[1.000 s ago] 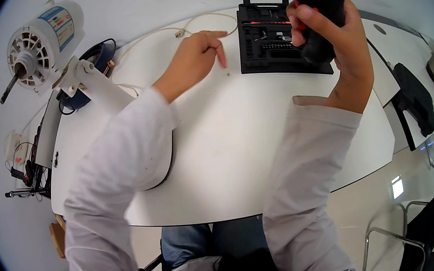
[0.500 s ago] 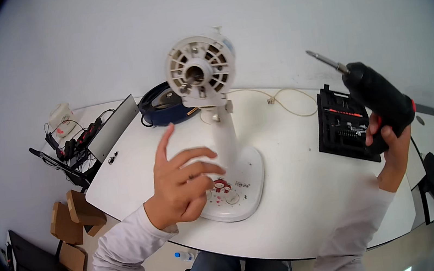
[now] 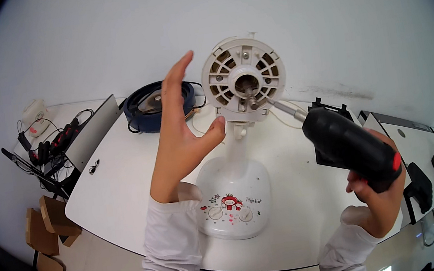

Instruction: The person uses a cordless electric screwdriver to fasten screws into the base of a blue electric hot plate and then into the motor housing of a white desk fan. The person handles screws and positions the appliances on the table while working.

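Observation:
A white electric fan without blades or grille stands on the table, its round motor housing (image 3: 267,55) facing me with a dark opening at the middle. Several screws show on the housing's face. My right hand (image 3: 384,201) grips a black and red cordless screwdriver (image 3: 347,143). Its long metal bit (image 3: 290,109) points at the housing's lower right part; whether the tip touches cannot be told. Left of the housing, my left hand (image 3: 176,135) is raised with thumb and fingers spread, holding nothing. Below lies the fan's white base (image 3: 237,228), with printed cartoon figures and two round knobs.
Behind my left hand sits a dark blue round appliance (image 3: 143,115) with a cord. A black tool case (image 3: 327,159) lies partly hidden behind the screwdriver. Black cables and devices (image 3: 56,145) crowd the far left, beyond a grey panel (image 3: 91,135). Cardboard boxes (image 3: 41,235) stand on the floor.
My right hand has brought the screwdriver left, from over the tool case to the motor housing. My left hand has risen from beside the fan's stem and spread wider. The view has shifted.

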`<state>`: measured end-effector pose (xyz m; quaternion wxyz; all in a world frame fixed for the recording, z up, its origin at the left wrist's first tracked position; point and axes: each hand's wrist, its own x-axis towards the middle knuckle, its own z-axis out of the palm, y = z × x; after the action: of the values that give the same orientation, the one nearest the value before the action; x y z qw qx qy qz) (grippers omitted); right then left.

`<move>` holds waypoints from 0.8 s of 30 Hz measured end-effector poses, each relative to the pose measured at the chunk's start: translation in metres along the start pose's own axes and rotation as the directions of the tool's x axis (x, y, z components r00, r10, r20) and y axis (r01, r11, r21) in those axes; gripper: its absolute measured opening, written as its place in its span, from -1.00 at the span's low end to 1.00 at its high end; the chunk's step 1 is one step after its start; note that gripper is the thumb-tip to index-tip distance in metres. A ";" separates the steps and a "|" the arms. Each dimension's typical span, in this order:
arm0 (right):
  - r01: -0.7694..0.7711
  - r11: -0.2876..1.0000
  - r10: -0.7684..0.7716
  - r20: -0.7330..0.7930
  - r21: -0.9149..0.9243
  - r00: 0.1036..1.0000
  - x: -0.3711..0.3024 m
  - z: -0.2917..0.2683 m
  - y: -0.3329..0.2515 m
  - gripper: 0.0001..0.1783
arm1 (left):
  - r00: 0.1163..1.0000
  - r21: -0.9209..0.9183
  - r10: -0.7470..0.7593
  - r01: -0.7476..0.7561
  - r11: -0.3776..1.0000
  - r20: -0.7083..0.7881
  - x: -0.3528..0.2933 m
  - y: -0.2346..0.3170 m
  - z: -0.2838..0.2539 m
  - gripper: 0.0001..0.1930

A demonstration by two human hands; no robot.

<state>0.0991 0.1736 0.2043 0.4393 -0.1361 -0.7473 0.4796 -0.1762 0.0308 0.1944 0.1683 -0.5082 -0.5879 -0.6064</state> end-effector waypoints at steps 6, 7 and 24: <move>0.115 0.953 -0.117 0.011 -0.281 0.993 -0.002 0.026 0.004 -0.14 | 0.991 -0.128 0.049 -0.033 0.991 0.128 -0.003 -0.020 0.010 0.05; 0.133 0.947 -0.132 0.025 -0.292 0.991 0.000 0.031 0.007 -0.13 | 0.991 -0.145 0.052 -0.034 0.989 0.122 -0.003 -0.020 0.012 0.04; 0.387 0.850 -0.367 -0.124 0.357 0.922 -0.017 -0.078 0.001 -0.63 | 0.970 0.171 0.115 -0.153 0.973 0.213 -0.010 -0.025 0.035 -0.03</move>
<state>0.1700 0.2101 0.2065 0.5616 0.0870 -0.6424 0.5141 -0.1769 0.0641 0.1653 0.1952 -0.5878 -0.6203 -0.4813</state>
